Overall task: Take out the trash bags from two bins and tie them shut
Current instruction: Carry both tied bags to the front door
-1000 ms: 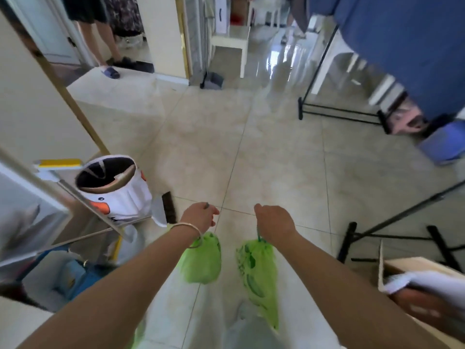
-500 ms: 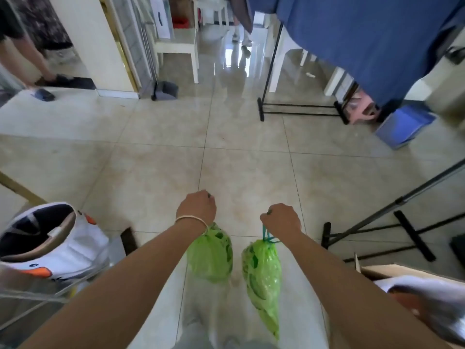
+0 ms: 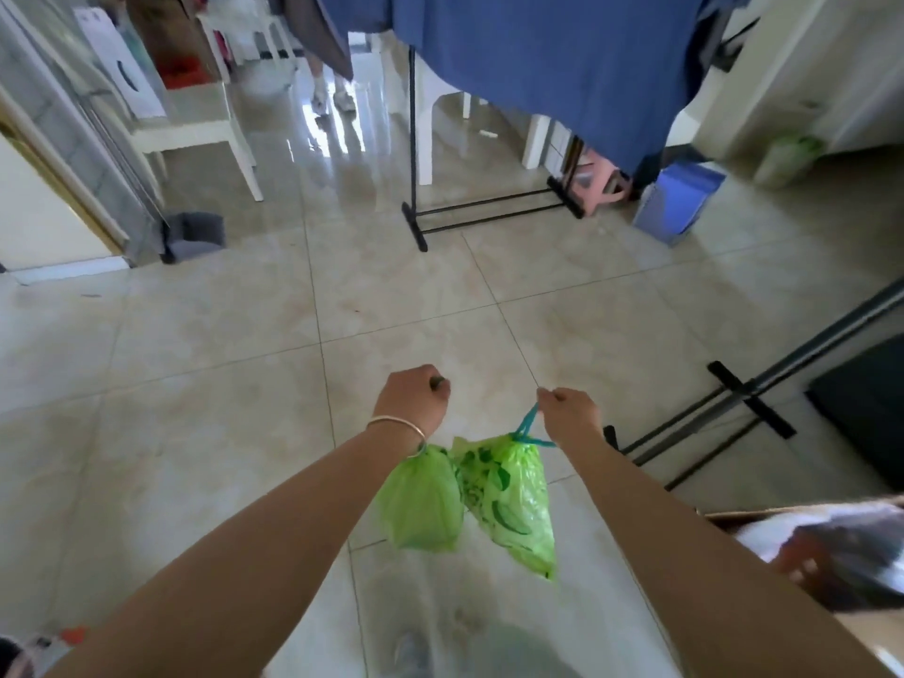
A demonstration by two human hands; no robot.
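Note:
Two green trash bags hang in front of me above the tiled floor. My left hand (image 3: pixel 413 401), fist curled, holds the left green bag (image 3: pixel 423 501) by its top, which is hidden under my wrist. My right hand (image 3: pixel 570 413) pinches the teal drawstring of the right green bag (image 3: pixel 513 496), whose neck is gathered tight. The two bags touch side by side. The white bin with orange marks shows only as a sliver at the bottom left corner (image 3: pixel 54 638).
A black clothes rack (image 3: pixel 416 188) with blue cloth (image 3: pixel 528 61) stands ahead; a second rack's legs (image 3: pixel 734 398) lie on the right. A cardboard box (image 3: pixel 831 560) sits at my right, a blue box (image 3: pixel 677 200) and white chair (image 3: pixel 195 134) farther off. A person's feet (image 3: pixel 332 97) show at the back.
My view has swung right and forward, so the white bin slid out to the bottom left. Both hands kept hold of their bags, which swung closer together.

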